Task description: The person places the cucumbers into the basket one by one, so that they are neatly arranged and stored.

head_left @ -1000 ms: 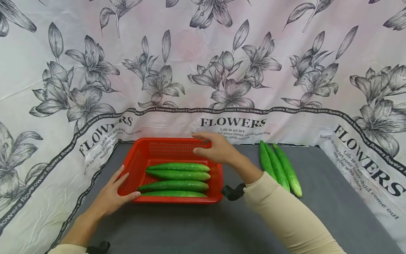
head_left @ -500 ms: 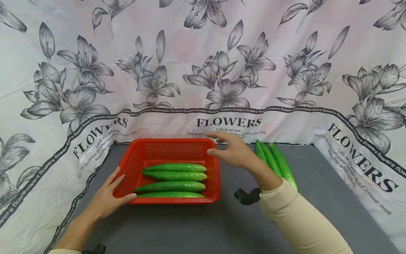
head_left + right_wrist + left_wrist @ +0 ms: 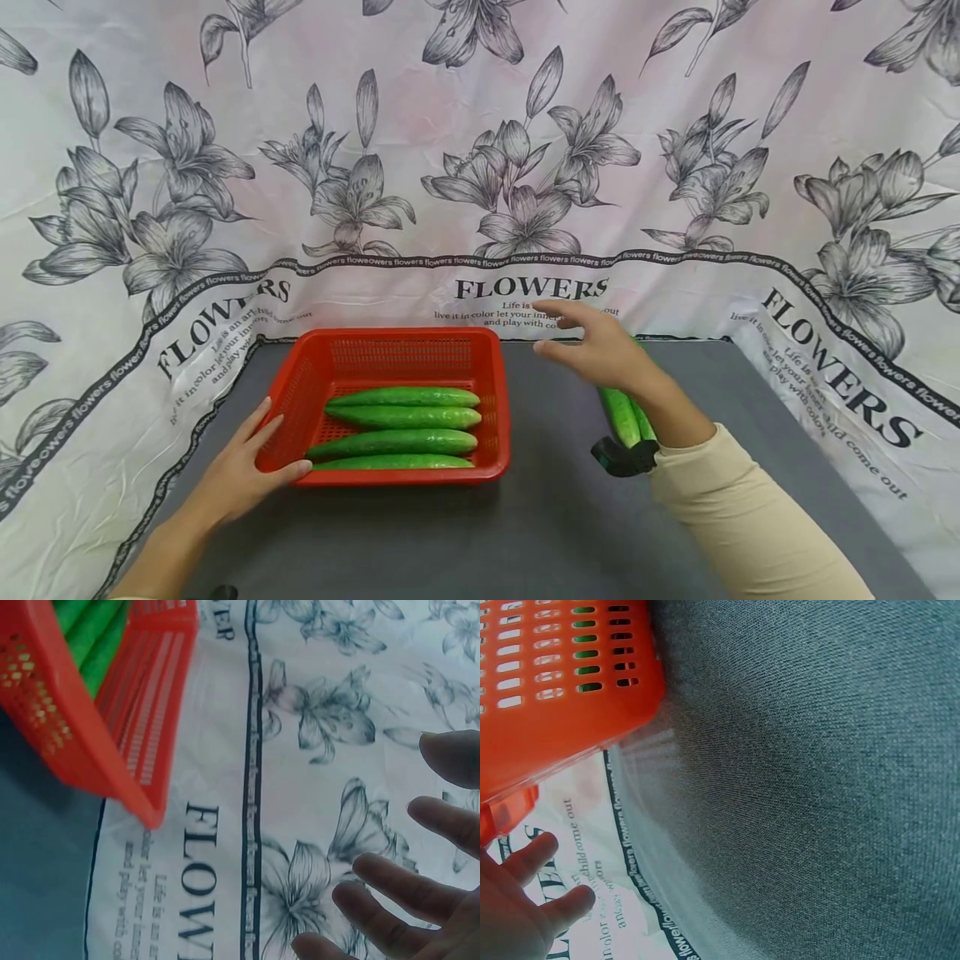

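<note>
A red plastic basket (image 3: 487,400) with slotted walls stands on the grey table, and several green cucumbers (image 3: 405,417) lie side by side in it. My left hand (image 3: 240,471) rests at the basket's left front corner, fingers spread along the rim. In the left wrist view, two fingertips (image 3: 570,904) show beside the basket's slotted wall (image 3: 547,697). My right hand (image 3: 600,346) is in the air right of the basket, holding nothing, thumb and fingers apart. Beyond and below it lie more cucumbers (image 3: 622,417) on the table, partly hidden by the hand and forearm.
The grey table (image 3: 540,533) runs back to a white cloth (image 3: 435,208) printed with flowers and lettering, which hangs behind and along both sides. A black wrist strap piece (image 3: 624,457) juts out below my right wrist.
My right hand has moved right, from over the basket's right rim to over the cucumbers on the table. The left hand stays at the basket; the whole head view has shifted slightly.
</note>
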`<state>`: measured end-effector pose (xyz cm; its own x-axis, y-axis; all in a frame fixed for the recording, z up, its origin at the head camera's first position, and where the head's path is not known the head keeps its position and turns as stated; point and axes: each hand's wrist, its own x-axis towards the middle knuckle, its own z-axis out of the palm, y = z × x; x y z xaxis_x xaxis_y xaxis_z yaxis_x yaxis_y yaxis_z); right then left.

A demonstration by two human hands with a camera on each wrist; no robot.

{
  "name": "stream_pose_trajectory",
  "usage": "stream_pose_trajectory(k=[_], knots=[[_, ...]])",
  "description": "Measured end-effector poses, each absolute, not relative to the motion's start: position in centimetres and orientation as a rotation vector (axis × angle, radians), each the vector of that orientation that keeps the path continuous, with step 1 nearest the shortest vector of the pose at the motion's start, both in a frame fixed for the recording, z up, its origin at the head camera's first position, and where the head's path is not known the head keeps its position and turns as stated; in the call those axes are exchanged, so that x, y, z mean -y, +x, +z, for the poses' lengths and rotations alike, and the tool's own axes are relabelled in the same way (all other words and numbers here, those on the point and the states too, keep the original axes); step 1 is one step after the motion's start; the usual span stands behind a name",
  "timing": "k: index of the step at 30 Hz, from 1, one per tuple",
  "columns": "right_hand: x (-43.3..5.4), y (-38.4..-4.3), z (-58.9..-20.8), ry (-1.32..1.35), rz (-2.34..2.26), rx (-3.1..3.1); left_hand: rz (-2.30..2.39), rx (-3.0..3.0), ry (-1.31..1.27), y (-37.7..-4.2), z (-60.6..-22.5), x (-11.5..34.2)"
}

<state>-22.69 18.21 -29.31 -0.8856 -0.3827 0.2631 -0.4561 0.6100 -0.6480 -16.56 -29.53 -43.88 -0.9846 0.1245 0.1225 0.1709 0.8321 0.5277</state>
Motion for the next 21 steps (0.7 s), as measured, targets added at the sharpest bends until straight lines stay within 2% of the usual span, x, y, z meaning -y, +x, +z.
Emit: stream_pose_trajectory(k=[21], knots=[[-25.7,-22.2,-29.9,0.504,1.120,2.763,-0.852,2.933,-0.224,-16.5,-43.7,29.4]])
